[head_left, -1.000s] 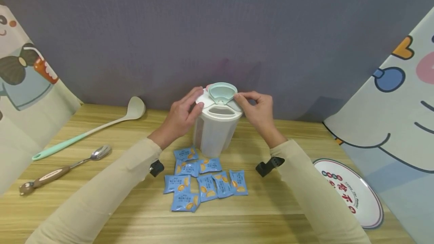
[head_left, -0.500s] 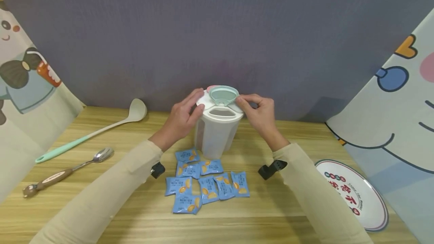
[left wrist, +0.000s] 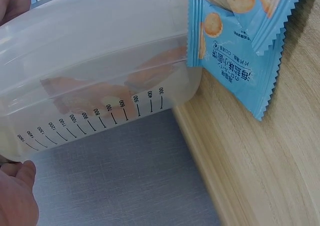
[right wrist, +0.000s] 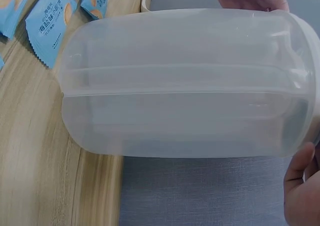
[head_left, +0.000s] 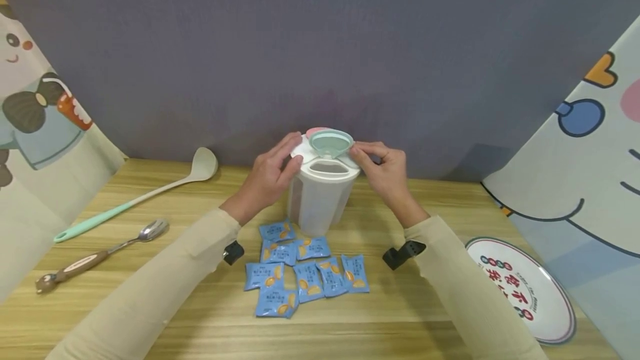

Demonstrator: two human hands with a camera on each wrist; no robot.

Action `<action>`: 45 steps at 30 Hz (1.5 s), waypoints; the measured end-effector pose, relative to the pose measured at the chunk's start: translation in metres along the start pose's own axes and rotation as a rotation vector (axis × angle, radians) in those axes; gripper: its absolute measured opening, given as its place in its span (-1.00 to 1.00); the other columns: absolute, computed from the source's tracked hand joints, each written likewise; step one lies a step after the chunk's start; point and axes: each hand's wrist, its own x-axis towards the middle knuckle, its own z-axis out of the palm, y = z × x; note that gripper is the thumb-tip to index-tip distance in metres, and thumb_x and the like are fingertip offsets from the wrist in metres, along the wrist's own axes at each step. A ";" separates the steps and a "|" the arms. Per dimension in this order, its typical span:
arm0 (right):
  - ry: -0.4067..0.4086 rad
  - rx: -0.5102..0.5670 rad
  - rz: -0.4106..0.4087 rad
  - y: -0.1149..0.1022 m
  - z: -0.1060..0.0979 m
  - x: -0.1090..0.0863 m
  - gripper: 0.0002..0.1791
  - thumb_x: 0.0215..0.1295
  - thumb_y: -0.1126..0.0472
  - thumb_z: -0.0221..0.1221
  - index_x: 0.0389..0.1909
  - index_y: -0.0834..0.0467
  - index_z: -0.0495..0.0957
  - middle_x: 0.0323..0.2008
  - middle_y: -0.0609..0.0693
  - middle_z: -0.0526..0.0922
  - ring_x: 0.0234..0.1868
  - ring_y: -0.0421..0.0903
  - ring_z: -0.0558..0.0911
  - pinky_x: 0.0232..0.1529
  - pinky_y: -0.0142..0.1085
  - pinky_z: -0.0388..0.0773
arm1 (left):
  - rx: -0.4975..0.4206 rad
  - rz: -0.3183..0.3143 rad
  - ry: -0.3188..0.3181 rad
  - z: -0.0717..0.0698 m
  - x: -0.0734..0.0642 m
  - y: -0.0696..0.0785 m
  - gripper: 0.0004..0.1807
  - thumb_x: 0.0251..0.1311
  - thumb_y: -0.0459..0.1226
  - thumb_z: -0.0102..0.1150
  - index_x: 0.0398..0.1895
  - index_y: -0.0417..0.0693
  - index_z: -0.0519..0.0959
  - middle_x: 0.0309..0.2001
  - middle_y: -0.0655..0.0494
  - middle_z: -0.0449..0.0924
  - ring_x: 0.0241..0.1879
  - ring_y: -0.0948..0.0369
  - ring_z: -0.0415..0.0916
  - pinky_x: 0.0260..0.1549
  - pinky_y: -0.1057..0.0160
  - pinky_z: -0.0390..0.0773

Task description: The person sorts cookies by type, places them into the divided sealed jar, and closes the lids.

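A translucent storage container (head_left: 320, 204) with a white lid (head_left: 306, 151) stands at the table's back edge. Its mint-green flap (head_left: 330, 142) is raised, and a pink flap (head_left: 317, 130) shows behind it. My left hand (head_left: 270, 174) holds the lid's left side, with the thumb on the near side. At the green flap's right edge, my right hand (head_left: 384, 168) pinches with thumb and forefinger. Through the marked wall in the left wrist view, orange-brown shapes are visible inside. Several blue cracker packets (head_left: 309, 281) lie in front of the container.
To the left lie a ladle (head_left: 150, 193) with a mint handle and a fork (head_left: 107, 253) with a brown bear-shaped handle. A white plate (head_left: 542, 304) with red writing sits at the right. A grey wall (head_left: 320, 43) rises behind the table.
The green flap appears slightly lower, and more of the pink flap shows behind it. My right hand has moved slightly with it. The whole view has shifted a little; the packets lie as before.
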 end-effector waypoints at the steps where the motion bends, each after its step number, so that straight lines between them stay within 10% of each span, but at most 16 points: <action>1: -0.001 0.005 0.002 0.001 0.000 -0.001 -0.89 0.07 0.53 0.27 -0.35 0.49 0.64 -0.30 0.33 0.66 -0.22 -0.15 0.61 -0.17 -0.38 0.52 | -0.002 -0.001 -0.001 0.000 0.000 0.000 -0.45 0.40 -0.08 -0.18 0.20 -0.36 0.41 0.24 -0.19 0.37 0.16 -0.05 0.38 0.12 0.07 0.37; 45: 0.023 0.218 0.044 0.031 -0.001 -0.011 -0.86 0.07 0.59 0.21 -0.31 0.54 0.60 -0.21 0.32 0.64 0.00 0.04 0.58 0.02 -0.21 0.49 | 0.001 -0.048 -0.025 -0.004 0.004 0.005 -0.51 0.29 -0.20 -0.02 0.17 -0.38 0.44 0.21 -0.19 0.40 0.16 -0.02 0.39 0.11 0.07 0.39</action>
